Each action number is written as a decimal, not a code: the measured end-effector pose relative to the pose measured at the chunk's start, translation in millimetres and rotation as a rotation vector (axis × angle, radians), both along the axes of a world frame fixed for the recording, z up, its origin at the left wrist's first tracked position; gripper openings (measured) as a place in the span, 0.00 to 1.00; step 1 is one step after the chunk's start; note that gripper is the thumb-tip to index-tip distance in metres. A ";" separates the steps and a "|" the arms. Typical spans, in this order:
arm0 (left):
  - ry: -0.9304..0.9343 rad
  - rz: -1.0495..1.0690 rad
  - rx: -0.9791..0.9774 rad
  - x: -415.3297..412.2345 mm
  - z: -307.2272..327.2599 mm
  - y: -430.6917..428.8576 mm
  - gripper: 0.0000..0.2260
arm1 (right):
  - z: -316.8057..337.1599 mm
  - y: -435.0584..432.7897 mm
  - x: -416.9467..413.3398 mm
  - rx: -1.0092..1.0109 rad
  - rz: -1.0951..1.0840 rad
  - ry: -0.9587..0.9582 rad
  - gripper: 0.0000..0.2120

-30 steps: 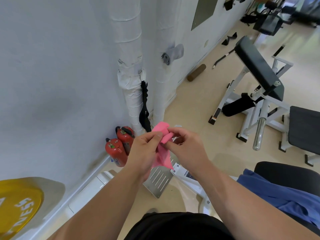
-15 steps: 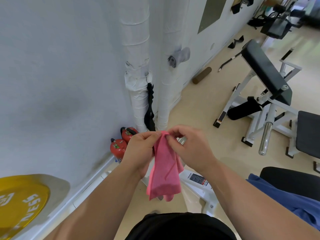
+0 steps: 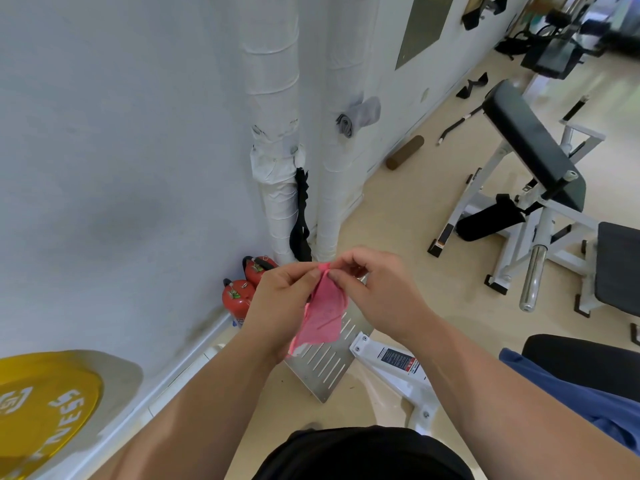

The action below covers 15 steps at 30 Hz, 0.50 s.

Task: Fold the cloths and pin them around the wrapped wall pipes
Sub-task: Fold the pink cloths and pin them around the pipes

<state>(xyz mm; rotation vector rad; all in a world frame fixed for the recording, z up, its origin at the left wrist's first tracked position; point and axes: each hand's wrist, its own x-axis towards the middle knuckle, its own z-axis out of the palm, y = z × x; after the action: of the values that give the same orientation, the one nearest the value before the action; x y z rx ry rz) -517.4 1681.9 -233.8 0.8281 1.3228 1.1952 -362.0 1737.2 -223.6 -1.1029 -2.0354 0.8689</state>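
Note:
A pink cloth (image 3: 323,315) hangs in front of me, pinched at its top by both hands. My left hand (image 3: 280,306) grips its upper left edge and my right hand (image 3: 377,292) pinches the top corner. Two white wrapped pipes run down the wall: the left pipe (image 3: 275,133) and the right pipe (image 3: 341,174). A rolled grey cloth (image 3: 358,116) is fixed on the right pipe at about mid-height. A black strap (image 3: 301,216) hangs between the pipes.
Two red fire extinguishers (image 3: 242,289) stand at the wall base. A perforated metal plate (image 3: 329,362) lies below my hands. A weight bench (image 3: 533,157) stands to the right, a yellow weight plate (image 3: 41,407) at lower left, a blue cloth (image 3: 575,389) at right.
The bunched pink cloth was let out to hang long, then gathered shorter again. My hands stayed together at its top and the view shifted slightly left.

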 end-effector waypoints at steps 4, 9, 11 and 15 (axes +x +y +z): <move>0.049 0.010 0.031 1.4 0.8 0.9 0.11 | 1.5 -0.1 -3.3 0.052 -0.006 -0.040 0.05; 0.116 -0.042 0.059 -0.8 6.8 0.3 0.08 | 1.5 1.5 -2.3 0.078 -0.020 0.008 0.07; 0.191 0.004 0.075 -2.1 9.6 3.4 0.09 | 0.4 2.8 -2.0 0.092 0.007 0.007 0.07; 0.225 0.076 0.067 -3.3 7.4 16.3 0.08 | -8.3 8.2 4.1 -0.039 0.066 -0.023 0.12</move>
<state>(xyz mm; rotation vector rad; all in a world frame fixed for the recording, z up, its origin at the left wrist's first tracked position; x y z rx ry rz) -520.7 1698.2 -226.4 0.9906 1.5140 1.2389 -357.9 1745.4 -231.9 -1.0766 -2.0920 0.9364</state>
